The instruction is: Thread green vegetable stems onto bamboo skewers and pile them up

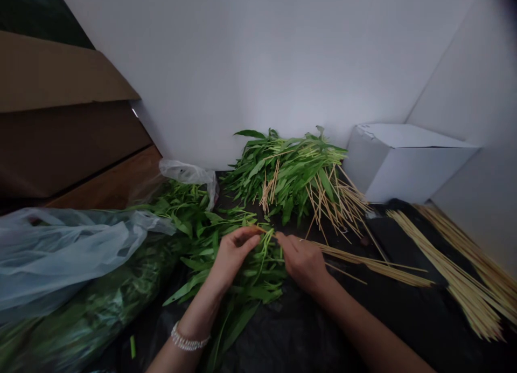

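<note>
My left hand (pixel 235 253) is closed in a pinch at the tip end of a thin bamboo skewer (pixel 266 230). Opposite it, my right hand (pixel 304 261) has its fingers wrapped around the skewer's other part. Green water spinach stems (pixel 267 244) hang across the skewer between the two hands, their leaves drooping below. More bamboo skewers (pixel 375 266) stretch out to the right from behind my right hand; whether any are held is hidden. Loose leafy greens (pixel 202 249) lie under and beside my left hand.
At the back, a heap of skewered greens (pixel 291 171) rests against the white wall. Bundles of skewers (pixel 452 276) lie on the right near a white box (pixel 416 163). On the left are a plastic bag (pixel 72 260), bagged greens (pixel 109 303) and a cardboard box (pixel 60 141).
</note>
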`<state>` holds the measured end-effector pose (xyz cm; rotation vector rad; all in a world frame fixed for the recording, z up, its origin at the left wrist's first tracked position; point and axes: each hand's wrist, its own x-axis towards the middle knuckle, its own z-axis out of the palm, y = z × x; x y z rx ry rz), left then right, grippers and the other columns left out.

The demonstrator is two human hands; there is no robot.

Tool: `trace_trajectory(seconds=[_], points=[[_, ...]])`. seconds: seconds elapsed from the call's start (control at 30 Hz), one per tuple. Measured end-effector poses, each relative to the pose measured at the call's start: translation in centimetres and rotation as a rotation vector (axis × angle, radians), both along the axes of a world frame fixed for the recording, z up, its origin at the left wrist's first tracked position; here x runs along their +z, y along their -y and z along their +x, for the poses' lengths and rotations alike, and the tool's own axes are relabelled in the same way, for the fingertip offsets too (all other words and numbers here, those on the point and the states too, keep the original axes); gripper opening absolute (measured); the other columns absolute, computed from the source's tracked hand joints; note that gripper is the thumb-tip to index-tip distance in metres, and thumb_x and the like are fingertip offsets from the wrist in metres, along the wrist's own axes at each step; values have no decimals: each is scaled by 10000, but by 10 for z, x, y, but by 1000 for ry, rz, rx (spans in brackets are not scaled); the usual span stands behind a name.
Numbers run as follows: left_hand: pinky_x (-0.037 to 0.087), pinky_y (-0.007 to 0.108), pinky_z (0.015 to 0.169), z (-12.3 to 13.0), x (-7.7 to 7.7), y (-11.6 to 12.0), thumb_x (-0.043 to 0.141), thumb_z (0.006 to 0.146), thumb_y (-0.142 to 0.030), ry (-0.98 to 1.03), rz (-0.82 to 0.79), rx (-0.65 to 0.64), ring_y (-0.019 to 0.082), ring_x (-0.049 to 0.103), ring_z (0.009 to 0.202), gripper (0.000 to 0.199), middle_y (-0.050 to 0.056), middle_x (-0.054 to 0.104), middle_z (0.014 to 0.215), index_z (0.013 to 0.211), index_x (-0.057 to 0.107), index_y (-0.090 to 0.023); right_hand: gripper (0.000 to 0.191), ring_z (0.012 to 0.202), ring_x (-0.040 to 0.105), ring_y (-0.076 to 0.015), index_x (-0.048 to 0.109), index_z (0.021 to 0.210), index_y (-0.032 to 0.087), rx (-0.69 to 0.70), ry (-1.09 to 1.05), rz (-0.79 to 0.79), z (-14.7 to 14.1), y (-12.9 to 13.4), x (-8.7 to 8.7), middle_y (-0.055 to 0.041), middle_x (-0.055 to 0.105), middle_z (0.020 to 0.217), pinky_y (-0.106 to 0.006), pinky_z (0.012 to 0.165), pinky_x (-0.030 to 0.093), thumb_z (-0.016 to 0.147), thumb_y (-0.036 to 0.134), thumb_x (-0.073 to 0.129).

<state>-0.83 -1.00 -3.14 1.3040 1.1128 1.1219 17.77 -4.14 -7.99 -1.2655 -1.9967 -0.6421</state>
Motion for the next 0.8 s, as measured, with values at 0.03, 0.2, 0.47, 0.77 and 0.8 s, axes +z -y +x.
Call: trace_trajectory(seconds=[0.03, 0.2, 0.47, 0.77, 0.8], points=[[481, 309, 819, -2, 5, 3, 792, 655, -400, -25, 74, 60, 224, 654, 862, 307, 74, 747, 928, 870, 757, -185, 308, 561, 506, -119, 630, 1128, 116, -52, -27, 23, 6, -2, 3, -16, 590, 681, -281, 544, 322, 908, 97, 416], [424, 271, 636, -12, 20, 29, 685, 784, -351, -341, 363, -63, 181, 572, 660, 194, 33, 650, 672, 659, 698, -203, 278, 631, 579, -114, 634, 1129, 128, -302, -189, 106, 38, -11, 16, -46, 670, 775, -247, 571, 345, 952, 152, 422], [388, 306, 755, -6, -17, 54, 677, 819, -311, -1027, 464, -642, 214, 564, 869, 88, 35, 671, 828, 822, 716, -232, 270, 613, 584, -116, 645, 1122, 127, -263, -154, 99, 32, -9, 18, -49, 677, 759, -245, 569, 345, 965, 183, 433], [413, 374, 805, 4, -24, 56, 654, 760, -197, -1268, 458, -479, 270, 539, 945, 64, 88, 638, 951, 822, 642, -186, 269, 615, 593, -111, 654, 1118, 122, -247, -153, 99, 31, -9, 18, -49, 677, 762, -238, 582, 371, 964, 186, 444], [411, 373, 804, 4, -21, 57, 649, 756, -185, -1221, 464, -478, 265, 542, 935, 53, 81, 638, 927, 808, 643, -188, 267, 622, 601, -111, 653, 1120, 121, -247, -156, 101, 31, -9, 18, -49, 681, 767, -236, 584, 377, 964, 187, 446]])
